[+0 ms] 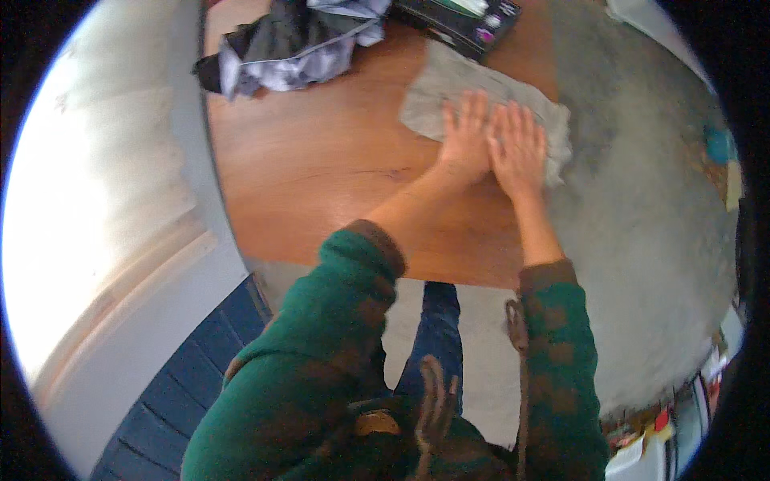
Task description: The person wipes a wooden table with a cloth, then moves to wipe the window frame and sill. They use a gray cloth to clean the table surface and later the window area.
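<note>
A light grey cloth (426, 99) lies spread on the wooden tabletop (313, 168), and part of it reaches past the table's right edge. Both my hands rest flat on it, palms down, side by side. My left hand (466, 138) points away from me with its fingers slightly apart. Beside it, my right hand (518, 150) presses on the cloth nearer the right edge, its fingers extended. Neither hand grips the cloth. What lies under the palms is hidden.
A crumpled dark and pale lilac fabric item (301, 57) lies at the far left of the table. Touching or close to the cloth's far side is a black box (463, 24) bearing writing. Concrete floor (649, 240) runs along the right; a bright window (90, 180) is left.
</note>
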`<state>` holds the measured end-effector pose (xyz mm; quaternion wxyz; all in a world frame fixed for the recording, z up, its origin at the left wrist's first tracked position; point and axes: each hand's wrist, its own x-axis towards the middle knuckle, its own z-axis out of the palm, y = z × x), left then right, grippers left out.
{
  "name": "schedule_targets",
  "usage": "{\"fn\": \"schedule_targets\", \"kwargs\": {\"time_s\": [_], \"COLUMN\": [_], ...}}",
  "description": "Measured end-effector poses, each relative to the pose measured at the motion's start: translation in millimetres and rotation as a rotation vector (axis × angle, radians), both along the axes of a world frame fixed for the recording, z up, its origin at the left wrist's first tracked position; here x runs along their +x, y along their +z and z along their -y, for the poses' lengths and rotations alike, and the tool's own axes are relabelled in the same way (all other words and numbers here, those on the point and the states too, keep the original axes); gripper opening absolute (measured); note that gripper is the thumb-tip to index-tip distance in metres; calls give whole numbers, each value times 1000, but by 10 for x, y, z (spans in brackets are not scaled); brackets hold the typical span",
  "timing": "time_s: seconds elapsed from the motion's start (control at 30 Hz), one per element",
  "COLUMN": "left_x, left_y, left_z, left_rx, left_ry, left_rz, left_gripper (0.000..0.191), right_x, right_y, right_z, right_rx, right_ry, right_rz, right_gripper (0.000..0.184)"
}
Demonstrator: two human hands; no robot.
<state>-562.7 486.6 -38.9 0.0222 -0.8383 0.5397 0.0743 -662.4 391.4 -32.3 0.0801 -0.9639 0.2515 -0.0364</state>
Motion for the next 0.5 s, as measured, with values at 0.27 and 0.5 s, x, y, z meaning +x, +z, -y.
{"fn": "schedule_targets", "kwargs": {"time_s": [0.27,0.5], "left_x": [-699,-1122], "left_y": [532,807], "left_z": [-469,-1651], "left_rx": [-18,73], "left_ry": [-172,-224], "left_rz": [-154,-282], "left_gripper": [66,65], "right_x": [-893,-1436], "right_y": [364,657], "right_z": [-643,-1734], "right_rx": [94,188], "right_ry": [-155,-68], "right_rz": [-169,-207], "right_gripper": [63,66]}}
